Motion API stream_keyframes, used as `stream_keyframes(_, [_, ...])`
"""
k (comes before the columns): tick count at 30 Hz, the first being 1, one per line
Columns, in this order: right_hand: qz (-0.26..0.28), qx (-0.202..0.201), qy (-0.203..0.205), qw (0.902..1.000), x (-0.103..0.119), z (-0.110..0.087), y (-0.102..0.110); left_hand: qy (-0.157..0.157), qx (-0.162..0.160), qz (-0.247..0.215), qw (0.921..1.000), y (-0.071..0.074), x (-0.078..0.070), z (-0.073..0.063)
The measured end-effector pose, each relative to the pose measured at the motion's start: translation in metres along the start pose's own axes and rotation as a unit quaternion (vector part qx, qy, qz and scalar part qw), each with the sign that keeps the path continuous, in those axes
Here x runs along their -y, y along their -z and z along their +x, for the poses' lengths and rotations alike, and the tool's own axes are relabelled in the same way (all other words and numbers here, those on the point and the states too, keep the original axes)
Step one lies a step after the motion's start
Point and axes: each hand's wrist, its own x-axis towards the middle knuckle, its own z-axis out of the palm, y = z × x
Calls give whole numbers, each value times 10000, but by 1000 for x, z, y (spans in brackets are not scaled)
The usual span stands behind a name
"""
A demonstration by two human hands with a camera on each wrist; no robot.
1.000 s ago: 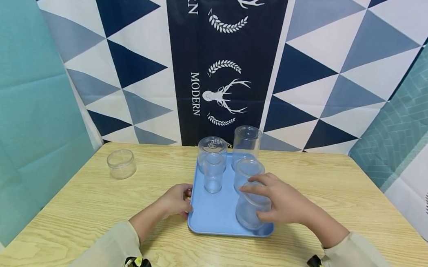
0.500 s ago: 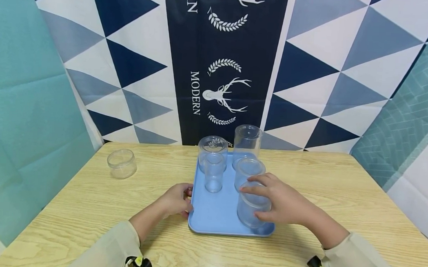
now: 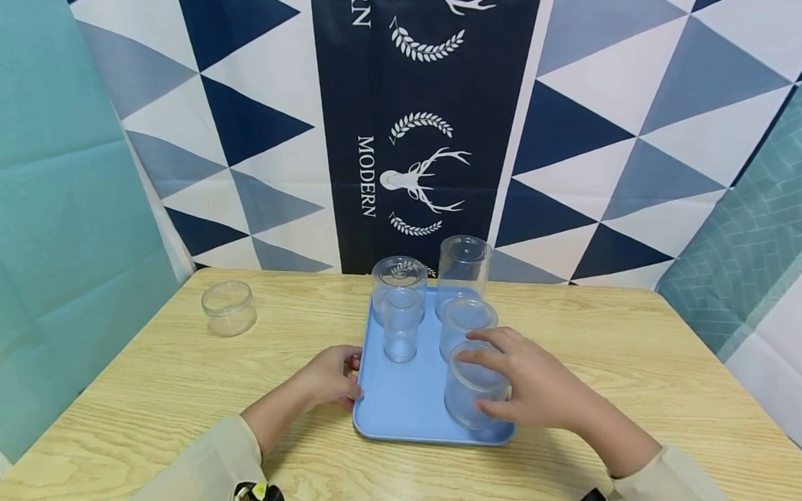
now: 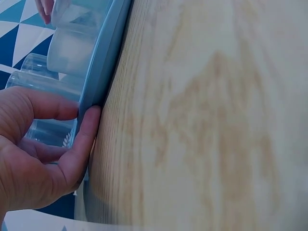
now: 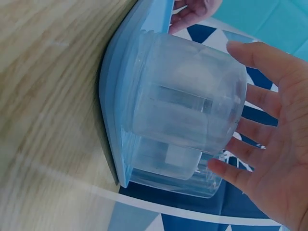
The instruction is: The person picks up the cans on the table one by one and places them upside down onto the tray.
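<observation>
A frosted, see-through plastic jar stands at the front right of the blue tray. My right hand is spread around its upper end; in the right wrist view the thumb and fingers look loosely extended, with the thumb tip close to the jar's edge. Behind that jar stands another clear jar. My left hand pinches the tray's left rim between thumb and fingers, as the left wrist view shows.
Also on the tray are a narrow clear jar, a wide one at back left and a tall one at back right. A low clear round container sits on the wooden table at left. Patterned cloth hangs behind.
The front-right jar has shifted very slightly back on the tray. My right hand has drawn slightly to the right; my left hand stays at the rim.
</observation>
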Motion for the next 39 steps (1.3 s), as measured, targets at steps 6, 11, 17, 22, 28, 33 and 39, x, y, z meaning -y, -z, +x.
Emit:
stream_keyframes(6, [9,-353,73,9994,3,-3,-1,-15,-54,187,9998,0,-2,-2])
stream_keyframes(11, [-4,-632,176,9978,6,-5,-2,-7,-179,403,9990,1,-3,-2])
stream_keyframes(17, [-24,-916,279,9954,8,-7,-2,-438,-674,1396,9869,4,-5,-5])
stream_keyframes(22, [-20,-1166,362,9925,10,-8,-2,-1116,-1142,2206,9622,6,-10,-11])
stream_keyframes(28, [45,-1450,523,9880,18,-6,-3,-1820,-1570,3005,9230,7,-14,-22])
stream_keyframes(33, [-15,-1448,639,9874,25,-1,-1,-2370,-1737,3556,8872,14,-18,-29])
stream_keyframes(39, [-151,-1155,817,9898,31,5,-1,-3175,-1760,4179,8328,31,-21,-35])
